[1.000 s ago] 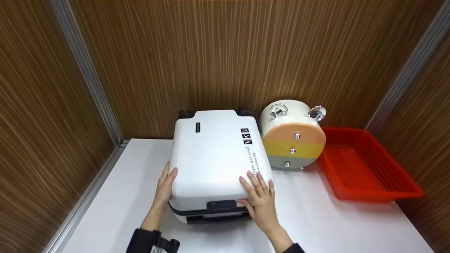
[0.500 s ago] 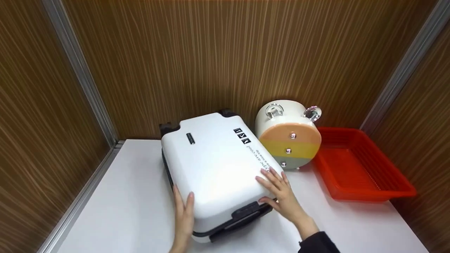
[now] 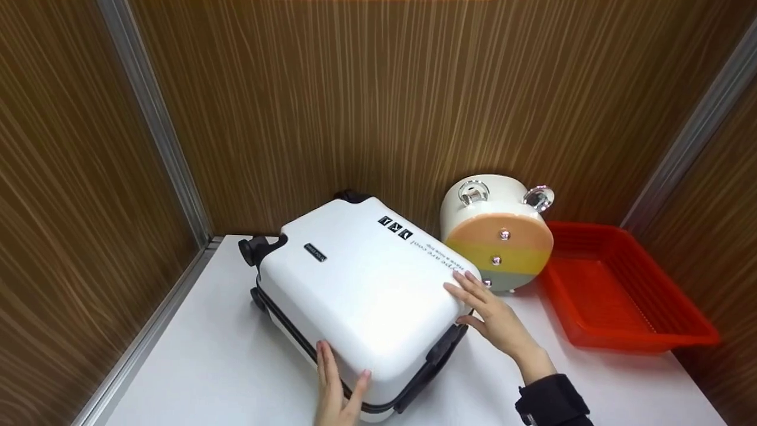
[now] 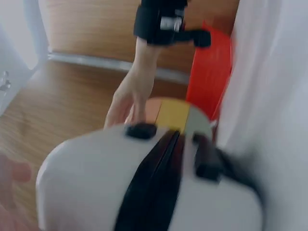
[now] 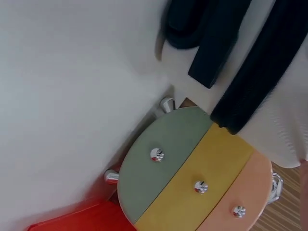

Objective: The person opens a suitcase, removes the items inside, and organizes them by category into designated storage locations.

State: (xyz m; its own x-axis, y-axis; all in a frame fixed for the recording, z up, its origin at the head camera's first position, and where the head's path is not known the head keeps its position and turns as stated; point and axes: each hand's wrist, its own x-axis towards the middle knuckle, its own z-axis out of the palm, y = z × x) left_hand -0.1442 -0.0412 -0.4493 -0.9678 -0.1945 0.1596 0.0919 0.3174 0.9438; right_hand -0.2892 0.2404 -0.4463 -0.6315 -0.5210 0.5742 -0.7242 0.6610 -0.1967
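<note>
A white hard-shell suitcase [image 3: 366,284] lies flat on the white table, turned at an angle, its black wheels [image 3: 253,251] toward the back left. Its black handle [image 3: 434,367] faces the front right. My left hand [image 3: 337,387] touches the near left corner, fingers straight along the side and thumb near the top edge. My right hand [image 3: 494,316] rests on the far right corner, straight fingers on the lid and thumb by the seam. In the left wrist view, the zipper band [image 4: 154,183] runs along the suitcase's end.
Right behind the suitcase stands a round, bear-eared drawer box [image 3: 500,245] with orange, yellow and green drawers. A red plastic basket [image 3: 627,296] sits at the right. Wood-grain panels [image 3: 378,106] close off the back and sides of the white table [image 3: 195,367].
The suitcase has been turned: its wheel end swung left and its handle end swung right and forward. My left hand moved right and nearer, my right hand moved right, both staying on it.
</note>
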